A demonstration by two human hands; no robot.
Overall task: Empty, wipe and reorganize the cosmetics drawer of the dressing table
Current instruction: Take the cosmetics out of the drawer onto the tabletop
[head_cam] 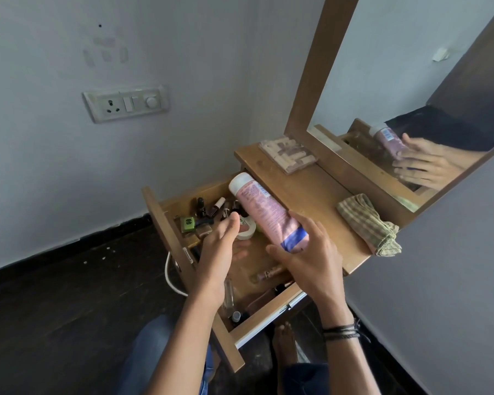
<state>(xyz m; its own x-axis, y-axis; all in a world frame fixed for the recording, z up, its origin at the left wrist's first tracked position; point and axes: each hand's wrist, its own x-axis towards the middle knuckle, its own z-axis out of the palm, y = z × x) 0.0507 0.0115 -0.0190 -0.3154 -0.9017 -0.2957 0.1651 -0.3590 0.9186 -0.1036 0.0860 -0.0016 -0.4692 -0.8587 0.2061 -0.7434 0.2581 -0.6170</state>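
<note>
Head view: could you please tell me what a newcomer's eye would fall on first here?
The tall pink bottle stands out first, held tilted above the open drawer by the right hand, with the left hand open beside it. Under it the drawer is cluttered with small cosmetics. To the right, a folded checked cloth lies on the tabletop near the mirror.

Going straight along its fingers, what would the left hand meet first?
Likely the pink bottle that the right hand grips, though depth is unclear; the left hand might pass beneath toward the small dark bottles.
</note>
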